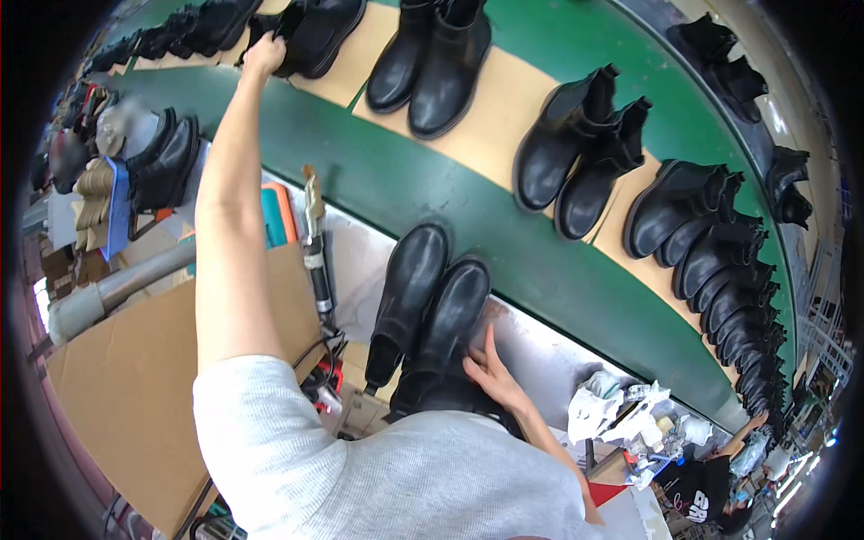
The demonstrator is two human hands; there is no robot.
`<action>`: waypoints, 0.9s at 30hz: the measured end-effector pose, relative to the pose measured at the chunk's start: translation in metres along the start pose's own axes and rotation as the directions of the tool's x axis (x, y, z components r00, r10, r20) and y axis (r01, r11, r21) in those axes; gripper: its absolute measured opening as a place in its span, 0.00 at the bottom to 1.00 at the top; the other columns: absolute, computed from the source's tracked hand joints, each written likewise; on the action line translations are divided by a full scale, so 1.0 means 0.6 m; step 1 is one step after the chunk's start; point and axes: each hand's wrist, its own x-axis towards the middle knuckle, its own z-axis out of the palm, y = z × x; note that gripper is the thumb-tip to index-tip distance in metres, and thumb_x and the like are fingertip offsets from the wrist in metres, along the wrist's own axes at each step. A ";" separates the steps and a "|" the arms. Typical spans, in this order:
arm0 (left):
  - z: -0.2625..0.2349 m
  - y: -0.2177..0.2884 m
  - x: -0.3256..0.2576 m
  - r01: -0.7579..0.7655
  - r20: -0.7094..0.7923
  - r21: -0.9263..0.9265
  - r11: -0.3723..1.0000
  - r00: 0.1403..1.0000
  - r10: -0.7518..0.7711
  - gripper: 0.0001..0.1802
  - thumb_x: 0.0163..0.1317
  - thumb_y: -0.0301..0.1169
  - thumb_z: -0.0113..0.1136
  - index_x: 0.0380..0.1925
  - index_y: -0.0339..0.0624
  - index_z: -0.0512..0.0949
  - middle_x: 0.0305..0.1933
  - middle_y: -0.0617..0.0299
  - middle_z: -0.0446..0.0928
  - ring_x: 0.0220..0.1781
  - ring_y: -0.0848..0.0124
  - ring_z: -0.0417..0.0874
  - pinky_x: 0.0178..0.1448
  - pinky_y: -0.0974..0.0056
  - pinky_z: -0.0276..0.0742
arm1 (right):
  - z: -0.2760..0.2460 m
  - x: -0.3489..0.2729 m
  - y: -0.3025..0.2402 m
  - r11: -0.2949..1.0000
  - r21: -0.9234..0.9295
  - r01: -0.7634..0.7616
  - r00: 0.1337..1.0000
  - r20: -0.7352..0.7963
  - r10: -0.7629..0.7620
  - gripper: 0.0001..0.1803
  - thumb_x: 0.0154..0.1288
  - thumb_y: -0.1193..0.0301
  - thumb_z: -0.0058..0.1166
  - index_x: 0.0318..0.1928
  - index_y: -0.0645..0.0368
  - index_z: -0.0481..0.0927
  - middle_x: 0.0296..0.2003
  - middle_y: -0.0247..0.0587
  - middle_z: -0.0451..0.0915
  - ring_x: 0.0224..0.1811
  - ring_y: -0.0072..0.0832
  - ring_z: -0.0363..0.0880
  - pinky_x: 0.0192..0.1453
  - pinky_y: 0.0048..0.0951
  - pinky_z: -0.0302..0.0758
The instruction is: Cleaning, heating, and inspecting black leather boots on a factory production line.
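Flanking hands (490, 364): boots (423, 306), cardboard (135, 378).

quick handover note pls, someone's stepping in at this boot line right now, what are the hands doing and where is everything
Left hand: arm stretched out over the green conveyor belt, gripping a black boot on a tan board at the far side.
Right hand: resting on the pair of black boots standing at the near metal bench edge, fingers spread, not clamped.
On the belt: more pairs on tan boards, including one at centre and one to the right.
Done: near pair is off the belt.
Left: the far boot is gripped but not yet lifted.
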 end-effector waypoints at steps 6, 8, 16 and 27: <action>-0.046 0.152 -0.145 -0.386 -0.541 0.165 0.908 0.734 0.410 0.23 0.56 0.42 0.54 0.48 0.41 0.74 0.49 0.44 0.72 0.53 0.45 0.69 0.55 0.48 0.67 | 0.047 0.077 -0.062 0.987 -0.151 -0.050 0.998 -0.040 0.045 0.59 0.62 0.51 0.54 0.67 0.57 0.19 0.49 0.54 0.71 0.43 0.29 0.73 0.46 0.23 0.70; -0.054 0.207 -0.174 -0.498 -0.434 -0.098 0.861 0.801 0.414 0.17 0.55 0.39 0.56 0.37 0.37 0.78 0.38 0.47 0.78 0.44 0.51 0.77 0.50 0.53 0.72 | 0.071 0.090 -0.086 0.984 -0.177 -0.025 0.997 0.067 0.037 0.59 0.61 0.45 0.52 0.67 0.62 0.20 0.61 0.70 0.60 0.59 0.44 0.70 0.61 0.30 0.65; 0.023 0.470 -0.182 -0.449 -0.175 -0.033 0.893 0.882 0.437 0.22 0.49 0.42 0.61 0.38 0.36 0.79 0.44 0.44 0.78 0.48 0.51 0.79 0.56 0.52 0.67 | -0.010 0.030 -0.027 0.998 0.045 -0.053 0.992 -0.111 0.058 0.37 0.64 0.59 0.55 0.66 0.65 0.55 0.48 0.47 0.76 0.43 0.26 0.77 0.43 0.25 0.75; -0.010 0.439 -0.242 -0.570 0.030 0.054 0.820 0.821 0.570 0.07 0.46 0.30 0.57 0.25 0.50 0.84 0.29 0.57 0.82 0.37 0.60 0.82 0.45 0.56 0.61 | -0.076 -0.091 0.006 0.978 0.188 -0.092 0.958 -0.253 0.139 0.23 0.68 0.65 0.48 0.59 0.64 0.67 0.44 0.43 0.78 0.43 0.24 0.77 0.46 0.23 0.74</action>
